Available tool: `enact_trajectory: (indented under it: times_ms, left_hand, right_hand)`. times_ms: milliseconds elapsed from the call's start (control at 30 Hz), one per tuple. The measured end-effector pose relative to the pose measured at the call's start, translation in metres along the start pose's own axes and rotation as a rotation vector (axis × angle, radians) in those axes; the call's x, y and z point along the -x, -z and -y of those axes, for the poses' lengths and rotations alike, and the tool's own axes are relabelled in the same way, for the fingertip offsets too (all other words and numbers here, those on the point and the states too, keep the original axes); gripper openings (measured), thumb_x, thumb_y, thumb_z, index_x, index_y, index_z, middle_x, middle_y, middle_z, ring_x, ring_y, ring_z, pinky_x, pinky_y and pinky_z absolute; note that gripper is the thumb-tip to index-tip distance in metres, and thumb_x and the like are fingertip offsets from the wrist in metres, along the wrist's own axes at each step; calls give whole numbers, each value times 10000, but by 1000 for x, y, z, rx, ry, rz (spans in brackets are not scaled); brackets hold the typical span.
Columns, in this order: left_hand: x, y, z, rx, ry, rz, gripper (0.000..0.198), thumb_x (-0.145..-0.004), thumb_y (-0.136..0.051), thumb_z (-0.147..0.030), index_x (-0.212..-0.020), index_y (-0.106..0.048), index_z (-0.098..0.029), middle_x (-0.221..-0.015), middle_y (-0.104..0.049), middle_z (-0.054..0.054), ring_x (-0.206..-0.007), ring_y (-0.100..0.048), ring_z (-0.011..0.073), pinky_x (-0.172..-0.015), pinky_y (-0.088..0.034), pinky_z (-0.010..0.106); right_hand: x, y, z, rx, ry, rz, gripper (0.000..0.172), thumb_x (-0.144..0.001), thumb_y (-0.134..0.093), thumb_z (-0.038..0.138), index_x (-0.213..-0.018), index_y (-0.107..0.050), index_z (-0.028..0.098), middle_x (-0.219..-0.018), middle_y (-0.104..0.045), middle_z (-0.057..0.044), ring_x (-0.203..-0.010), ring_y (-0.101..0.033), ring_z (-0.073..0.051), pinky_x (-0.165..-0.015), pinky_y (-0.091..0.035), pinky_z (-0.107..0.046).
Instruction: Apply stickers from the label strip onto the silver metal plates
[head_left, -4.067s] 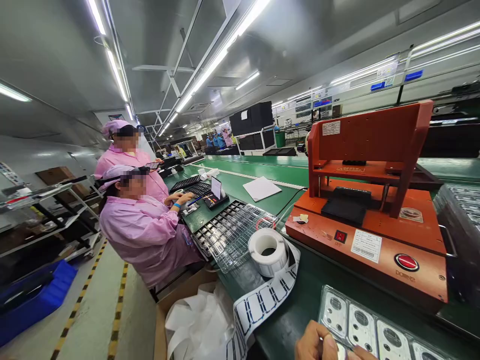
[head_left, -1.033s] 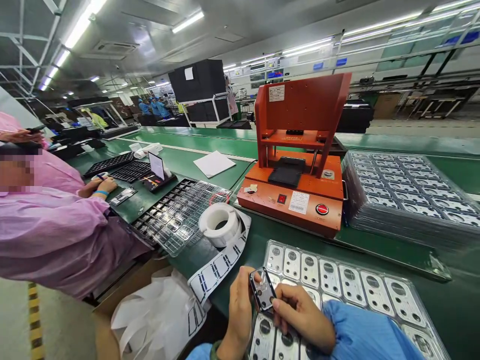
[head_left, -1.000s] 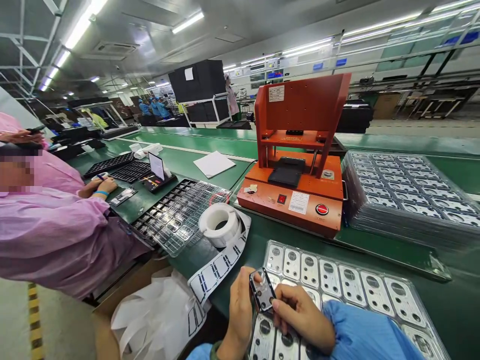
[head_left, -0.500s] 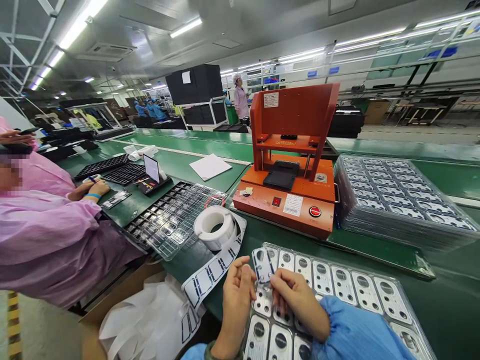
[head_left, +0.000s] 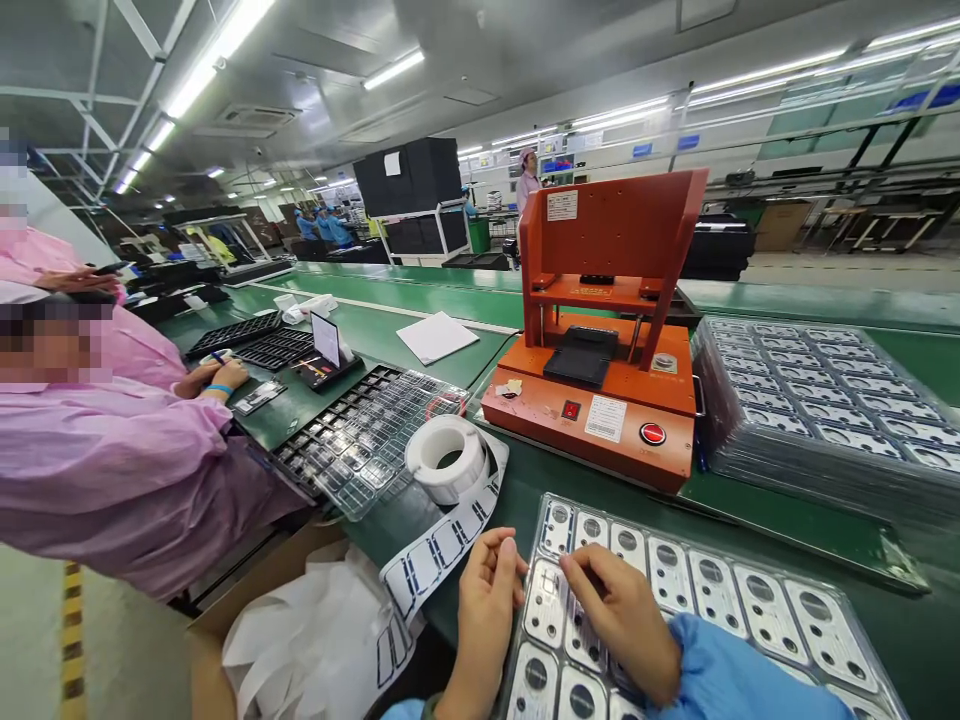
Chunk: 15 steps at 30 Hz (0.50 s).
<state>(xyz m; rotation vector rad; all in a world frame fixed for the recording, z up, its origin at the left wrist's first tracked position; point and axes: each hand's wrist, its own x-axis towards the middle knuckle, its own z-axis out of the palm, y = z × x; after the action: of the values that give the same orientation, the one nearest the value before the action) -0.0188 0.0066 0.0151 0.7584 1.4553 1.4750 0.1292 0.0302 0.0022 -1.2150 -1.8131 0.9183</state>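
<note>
My left hand (head_left: 487, 605) and my right hand (head_left: 622, 620) meet over a clear blister tray (head_left: 855, 612) of silver plates with round holes at the table's near edge. Between them a small silver plate (head_left: 546, 603) lies flat in a tray pocket. The curled fingertips of my left hand pinch its left edge. My right hand's fingertips press on its upper right corner. Blue sleeves cover both my forearms.
An orange press (head_left: 600, 400) stands behind the tray, with a stack of filled trays (head_left: 817, 400) to its right. A white label roll (head_left: 448, 458) trails a strip toward me. A co-worker in pink (head_left: 112, 470) sits at the left. A cardboard box (head_left: 202, 640) of white liner sits below.
The small plate, held up between both hands a second ago, has come down flat into the tray. Both hands lowered with it. The camera tilted slightly.
</note>
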Motion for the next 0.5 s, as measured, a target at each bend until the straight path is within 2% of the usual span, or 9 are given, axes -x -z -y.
enact_trajectory:
  times_ms: [100,300,400,500]
  left_hand:
    - [1,1,3,39,-14,-14,457,-730,-633,-546,-952,-568,-153,-603,-568,-28,-408,-420,51,-427,-339,172]
    - [4,8,2,66,-35,12,459,-762,-594,-555,-989,-541,-160,-610,-567,-26,-418,-429,54,-438,-338,170]
    - [5,14,3,58,-31,-7,474,-747,-601,-569,-974,-544,-157,-605,-561,-31,-409,-419,46,-428,-320,163]
    - [5,18,9,42,-18,-25,488,-744,-587,-591,-956,-553,-153,-599,-561,-28,-394,-412,41,-415,-299,161]
  right_hand:
    - [2,1,-1,60,85,18,397,-947,-388,472,-725,-574,201,-667,-592,-28,-622,-552,-178,-594,-390,-274]
    - [6,-3,-9,46,39,162,430,-947,-366,505,-703,-558,208,-628,-591,-12,-575,-552,-167,-560,-393,-253]
    - [8,-3,-11,76,87,256,440,-951,-359,492,-661,-527,207,-566,-545,4,-513,-516,-152,-526,-372,-247]
    - [9,-3,-11,83,132,302,419,-952,-373,465,-666,-535,206,-584,-559,-2,-525,-522,-152,-538,-380,-245]
